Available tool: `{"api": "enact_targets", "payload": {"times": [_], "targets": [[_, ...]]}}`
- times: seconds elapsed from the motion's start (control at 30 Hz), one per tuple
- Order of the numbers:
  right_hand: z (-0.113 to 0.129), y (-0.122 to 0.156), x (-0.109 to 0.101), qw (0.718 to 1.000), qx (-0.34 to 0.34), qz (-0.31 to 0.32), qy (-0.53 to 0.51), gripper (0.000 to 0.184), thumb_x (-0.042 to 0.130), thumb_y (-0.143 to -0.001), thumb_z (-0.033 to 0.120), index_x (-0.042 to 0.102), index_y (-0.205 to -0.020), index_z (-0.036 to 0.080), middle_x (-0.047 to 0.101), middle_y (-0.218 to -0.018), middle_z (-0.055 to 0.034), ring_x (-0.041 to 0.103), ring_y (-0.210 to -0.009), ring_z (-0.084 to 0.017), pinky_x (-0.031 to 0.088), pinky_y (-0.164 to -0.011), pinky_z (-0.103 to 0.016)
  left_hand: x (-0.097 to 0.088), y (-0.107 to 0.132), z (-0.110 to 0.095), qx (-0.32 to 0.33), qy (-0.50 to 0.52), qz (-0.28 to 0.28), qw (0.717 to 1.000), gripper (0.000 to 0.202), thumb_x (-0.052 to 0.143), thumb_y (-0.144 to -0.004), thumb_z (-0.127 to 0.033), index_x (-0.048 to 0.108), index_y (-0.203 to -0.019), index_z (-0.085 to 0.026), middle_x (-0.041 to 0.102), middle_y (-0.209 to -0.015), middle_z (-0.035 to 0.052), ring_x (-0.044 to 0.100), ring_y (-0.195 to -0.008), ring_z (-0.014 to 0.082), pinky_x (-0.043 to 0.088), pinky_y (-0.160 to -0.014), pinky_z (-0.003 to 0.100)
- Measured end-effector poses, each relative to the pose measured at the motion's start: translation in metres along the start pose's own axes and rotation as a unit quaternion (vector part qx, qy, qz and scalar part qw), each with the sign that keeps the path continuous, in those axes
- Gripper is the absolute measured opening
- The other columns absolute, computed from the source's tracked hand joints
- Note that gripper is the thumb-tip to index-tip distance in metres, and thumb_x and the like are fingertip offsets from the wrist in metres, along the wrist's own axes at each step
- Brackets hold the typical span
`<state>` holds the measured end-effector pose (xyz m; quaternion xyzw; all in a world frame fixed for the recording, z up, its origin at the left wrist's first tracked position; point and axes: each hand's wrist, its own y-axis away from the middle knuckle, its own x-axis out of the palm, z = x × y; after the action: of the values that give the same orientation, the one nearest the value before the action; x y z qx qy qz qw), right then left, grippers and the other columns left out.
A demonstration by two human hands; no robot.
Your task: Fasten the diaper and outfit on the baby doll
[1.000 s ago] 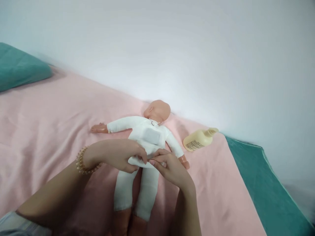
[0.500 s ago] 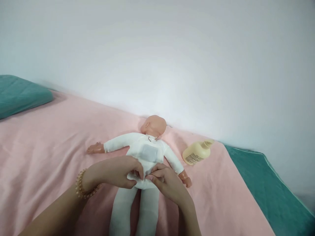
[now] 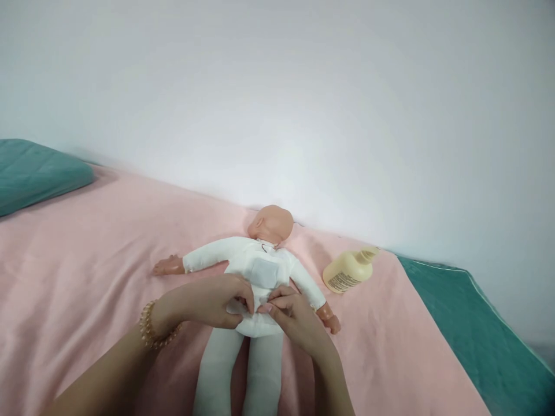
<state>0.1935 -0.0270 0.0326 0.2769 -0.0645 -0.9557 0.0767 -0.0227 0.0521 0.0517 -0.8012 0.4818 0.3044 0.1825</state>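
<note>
A baby doll (image 3: 254, 267) in a white suit lies on its back on the pink blanket (image 3: 87, 271), its bald head toward the wall and its arms spread. A white diaper (image 3: 258, 327) is wrapped round its hips. My left hand (image 3: 212, 300), with a bead bracelet on the wrist, pinches the diaper's upper edge at the doll's waist. My right hand (image 3: 292, 318) pinches the same edge right beside it, fingertips almost touching the left hand's. A white patch sits on the doll's chest just above both hands.
A cream lotion bottle (image 3: 349, 270) lies on its side on the blanket to the right of the doll. A teal pillow (image 3: 37, 173) rests at the far left. Teal bedding (image 3: 468, 341) shows past the blanket's right edge. A white wall runs behind.
The view has tilted up, so the doll sits lower in the frame. My hands have stayed at the doll's waist, fingertips drawn closer together on the diaper's edge.
</note>
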Motion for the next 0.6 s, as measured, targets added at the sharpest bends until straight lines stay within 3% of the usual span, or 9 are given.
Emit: {"api": "enact_targets", "payload": {"times": [0.17,0.3,0.47,0.6], "targets": [[-0.0032,-0.0018,-0.006,0.998,-0.053,-0.024,-0.021,0.029,0.06,-0.091,0.046,0.079,-0.079,0.029,0.065,-0.094,-0.0021,0.057,-0.095,-0.019,0.043,-0.082,-0.032,-0.0089,-0.0011,-0.0019,0.01,-0.02,-0.014,1.0,0.036,0.051,-0.072,-0.007,0.074,-0.097,-0.021,0.074,-0.096,0.0,0.064,-0.089,0.0217,0.048,-0.084,0.03],[-0.0031,-0.0045,-0.006,0.997,-0.049,-0.047,-0.043,0.032,0.058,-0.092,0.049,0.079,-0.08,0.027,0.064,-0.096,-0.0028,0.056,-0.093,-0.019,0.041,-0.077,-0.031,-0.0088,-0.0036,0.0036,0.013,-0.031,-0.036,0.999,0.035,0.053,-0.073,-0.007,0.074,-0.097,-0.021,0.073,-0.099,0.0022,0.064,-0.098,0.0241,0.047,-0.091,0.034],[-0.0023,-0.0082,-0.0008,0.999,-0.026,-0.036,-0.032,0.031,0.063,-0.089,0.048,0.077,-0.074,0.025,0.063,-0.087,-0.0022,0.054,-0.092,-0.02,0.039,-0.077,-0.031,-0.0032,-0.0064,0.0053,-0.031,-0.015,-0.037,0.999,0.037,0.055,-0.068,-0.005,0.075,-0.093,-0.023,0.075,-0.097,0.0004,0.067,-0.092,0.0228,0.049,-0.085,0.03],[-0.0032,-0.0077,-0.001,0.998,-0.041,-0.04,-0.037,0.029,0.061,-0.09,0.044,0.078,-0.074,0.025,0.064,-0.088,-0.0025,0.056,-0.092,-0.019,0.04,-0.079,-0.032,-0.0056,-0.0062,0.0051,-0.014,-0.03,-0.033,0.999,0.034,0.056,-0.072,-0.008,0.075,-0.095,-0.024,0.075,-0.1,-0.0008,0.066,-0.095,0.0219,0.049,-0.088,0.029]]}}
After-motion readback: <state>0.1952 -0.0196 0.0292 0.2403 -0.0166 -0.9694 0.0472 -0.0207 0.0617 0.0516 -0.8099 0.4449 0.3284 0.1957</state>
